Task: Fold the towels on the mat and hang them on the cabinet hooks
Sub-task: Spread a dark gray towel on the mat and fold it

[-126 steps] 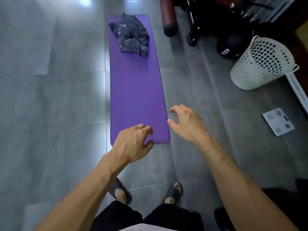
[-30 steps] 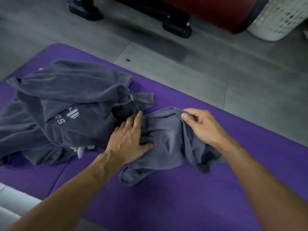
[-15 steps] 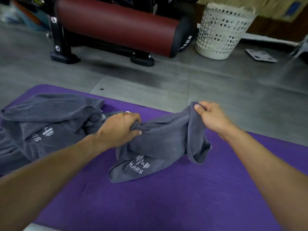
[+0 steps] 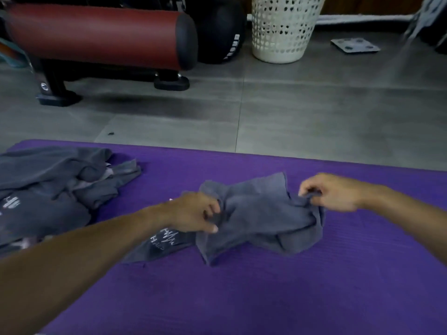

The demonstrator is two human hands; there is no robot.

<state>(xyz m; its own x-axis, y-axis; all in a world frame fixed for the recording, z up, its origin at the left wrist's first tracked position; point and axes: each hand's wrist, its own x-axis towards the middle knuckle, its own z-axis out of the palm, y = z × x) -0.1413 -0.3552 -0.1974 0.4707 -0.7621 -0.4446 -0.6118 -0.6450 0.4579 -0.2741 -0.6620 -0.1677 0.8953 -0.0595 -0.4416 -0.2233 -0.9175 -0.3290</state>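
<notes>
A crumpled grey towel (image 4: 261, 218) with a white logo lies in the middle of the purple mat (image 4: 242, 298). My left hand (image 4: 193, 212) grips its left side with curled fingers. At the towel's right edge my right hand (image 4: 333, 194) pinches a fold between thumb and fingers. A heap of more grey towels (image 4: 48, 192) lies at the mat's left end, apart from both hands. No cabinet hooks are in view.
Beyond the mat is grey tiled floor. A red padded roller (image 4: 96, 35) on a black stand sits at the back left, a black ball (image 4: 222, 35) beside it. A white perforated laundry basket (image 4: 283, 27) and a flat scale (image 4: 354, 45) stand at the back right.
Both hands have drawn one towel out of the heap and carried it right along the mat. It now rests lower and clear of the pile, and my view has shifted right.
</notes>
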